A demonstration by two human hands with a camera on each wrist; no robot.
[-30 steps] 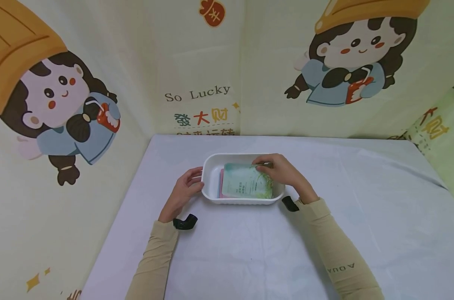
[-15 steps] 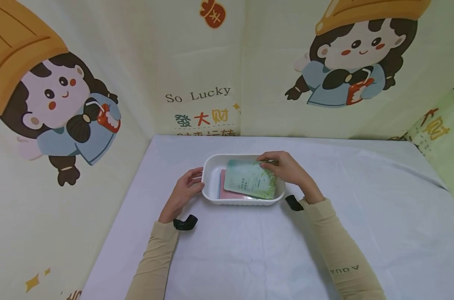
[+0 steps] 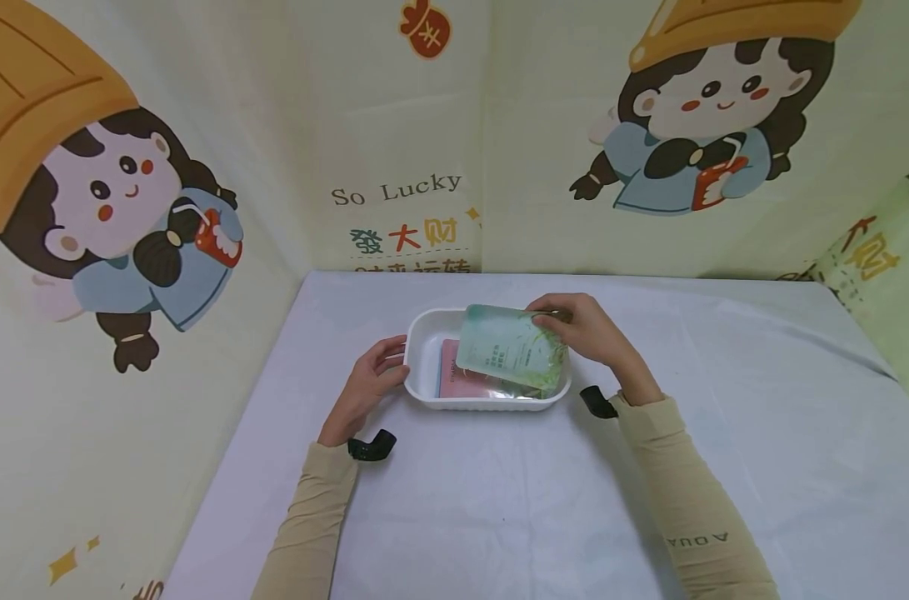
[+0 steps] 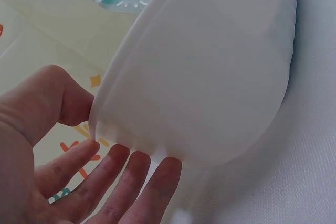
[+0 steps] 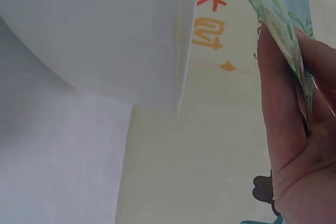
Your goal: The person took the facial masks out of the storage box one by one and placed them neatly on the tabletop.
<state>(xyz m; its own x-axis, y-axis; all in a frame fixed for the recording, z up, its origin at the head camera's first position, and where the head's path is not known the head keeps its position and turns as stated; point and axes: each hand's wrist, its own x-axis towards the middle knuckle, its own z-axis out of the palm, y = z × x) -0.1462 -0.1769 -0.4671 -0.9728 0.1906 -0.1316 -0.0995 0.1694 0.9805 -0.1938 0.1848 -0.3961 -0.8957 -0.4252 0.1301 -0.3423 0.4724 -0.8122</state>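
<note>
Right grip (image 3: 591,327) pinches the glossy green packet (image 3: 502,346), long axis dipping rightward; left grip (image 3: 367,379), outspread, touches the white tray (image 3: 484,404).

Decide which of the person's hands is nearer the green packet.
Right: the right hand pinches the green packet; the left hand is apart from it, touching the left end of the white tray.

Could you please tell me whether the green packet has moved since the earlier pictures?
Yes. In the head view, the green packet has shifted right and toward the far side against the white tray, uncovering more of the pink packet.
</note>
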